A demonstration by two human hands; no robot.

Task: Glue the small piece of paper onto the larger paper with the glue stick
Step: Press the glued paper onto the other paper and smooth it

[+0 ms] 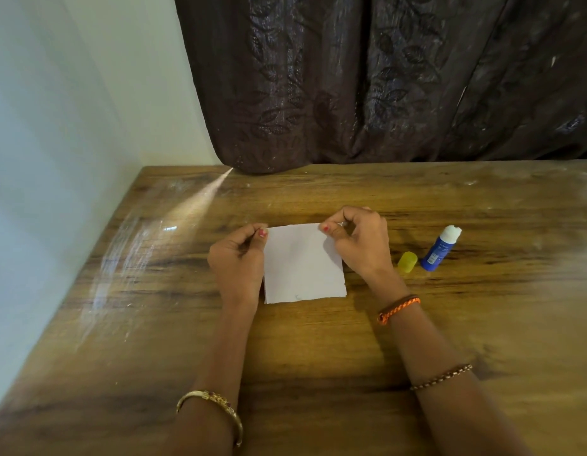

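A white square paper [302, 264] lies in the middle of the wooden table [318, 350]. A second sheet's edge shows just under its lower left side. My left hand [237, 261] pinches the paper's far left corner. My right hand [359, 240] pinches the far right corner. An uncapped blue glue stick [440, 248] with its white glue showing stands tilted to the right of my right hand. Its yellow cap [407, 262] lies between the stick and my right wrist.
A dark brown patterned curtain [384, 80] hangs behind the table's far edge. A pale wall [55, 126] runs along the table's left side. Bare wood stretches to the left of the paper and in front of it.
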